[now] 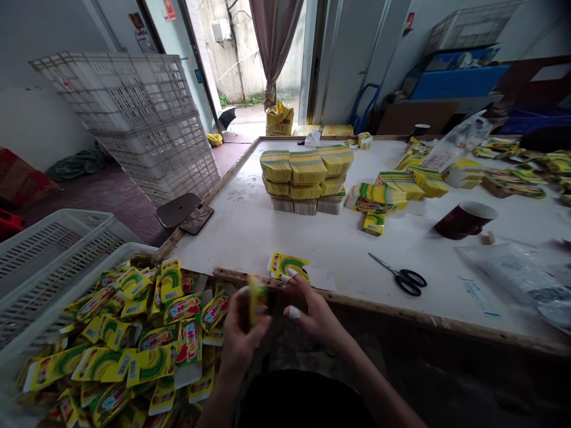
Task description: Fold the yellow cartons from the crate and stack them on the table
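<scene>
My left hand (pixel 241 333) is closed around a small yellow carton (pixel 256 300), smeared by motion, just in front of the table edge. My right hand (pixel 310 309) has thumb and fingers apart, with white wraps on the thumb and a fingertip. Those fingertips reach over a flat yellow-and-green carton (pixel 285 261) lying at the table's near edge; whether they press on it I cannot tell. To the left, a white plastic crate (pixel 13 368) is heaped with yellow cartons (pixel 151 362) printed with fruit pictures.
Stacked bundles of flat cartons (pixel 307 172) stand mid-table, with more bundles (pixel 383 193) to their right. Black-handled scissors (pixel 408 280), a dark mug (pixel 464 221) and a plastic bag (pixel 521 279) lie rightward. A phone (pixel 196 219) and stool (pixel 176 209) are left, near tall stacked crates (pixel 134 113).
</scene>
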### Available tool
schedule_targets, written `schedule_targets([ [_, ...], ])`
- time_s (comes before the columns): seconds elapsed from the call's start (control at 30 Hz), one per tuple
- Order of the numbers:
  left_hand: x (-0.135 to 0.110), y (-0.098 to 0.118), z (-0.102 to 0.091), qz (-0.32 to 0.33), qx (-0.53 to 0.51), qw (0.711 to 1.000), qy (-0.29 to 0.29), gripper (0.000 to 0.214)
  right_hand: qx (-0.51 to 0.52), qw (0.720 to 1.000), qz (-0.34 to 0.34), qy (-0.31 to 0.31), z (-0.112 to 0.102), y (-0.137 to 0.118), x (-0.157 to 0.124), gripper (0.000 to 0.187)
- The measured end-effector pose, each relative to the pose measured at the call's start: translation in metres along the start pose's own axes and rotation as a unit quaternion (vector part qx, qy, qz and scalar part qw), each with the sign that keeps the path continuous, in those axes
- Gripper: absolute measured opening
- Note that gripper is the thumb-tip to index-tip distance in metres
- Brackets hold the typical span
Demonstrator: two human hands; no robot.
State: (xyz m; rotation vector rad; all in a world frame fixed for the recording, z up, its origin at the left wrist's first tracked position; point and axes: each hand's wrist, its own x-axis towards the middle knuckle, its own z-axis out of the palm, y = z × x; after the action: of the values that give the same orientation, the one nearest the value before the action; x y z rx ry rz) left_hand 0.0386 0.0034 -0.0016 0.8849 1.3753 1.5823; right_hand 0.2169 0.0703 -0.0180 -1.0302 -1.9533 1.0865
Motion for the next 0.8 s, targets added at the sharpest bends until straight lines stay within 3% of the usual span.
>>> schedule_targets([
  [0.03, 0.0, -0.002, -0.003, 0.0, -0.078, 0.994, 0.081, 0.046, -0.048, 0.998, 0.036, 0.031, -0.004, 0.003, 0.005, 0.061],
  [0.1, 0.002, -0.008, -0.011, -0.027, -0.207, 0.955, 0.211, 0.049, -0.151, 0.98, 0.098, 0.081, -0.016, 0.01, 0.017, 0.047],
  [0.2, 0.002, -0.016, -0.015, -0.153, -0.327, 0.897, 0.256, 0.054, -0.211, 0.965, 0.131, 0.084, -0.03, 0.017, 0.032, 0.037],
  [0.3, -0.003, -0.021, -0.007, -0.228, -0.343, 0.887, 0.207, 0.041, -0.231, 0.961, 0.14, 0.067, -0.033, 0.02, 0.039, 0.029],
  [0.47, -0.008, -0.018, 0.011, -0.252, -0.312, 0.903, 0.151, 0.025, -0.209, 0.965, 0.135, 0.077, -0.028, 0.02, 0.039, 0.03],
  [0.6, -0.005, -0.021, 0.012, -0.212, -0.301, 0.923, 0.111, 0.027, -0.144, 0.977, 0.114, 0.113, -0.031, 0.021, 0.037, 0.035],
  [0.7, -0.003, -0.024, 0.018, -0.166, -0.302, 0.937, 0.061, 0.049, -0.078, 0.983, 0.093, 0.138, -0.032, 0.012, 0.032, 0.035],
  [0.8, -0.001, -0.018, 0.033, -0.091, -0.328, 0.939, 0.039, 0.061, -0.01, 0.992, 0.064, 0.106, -0.022, -0.01, 0.02, 0.039],
])
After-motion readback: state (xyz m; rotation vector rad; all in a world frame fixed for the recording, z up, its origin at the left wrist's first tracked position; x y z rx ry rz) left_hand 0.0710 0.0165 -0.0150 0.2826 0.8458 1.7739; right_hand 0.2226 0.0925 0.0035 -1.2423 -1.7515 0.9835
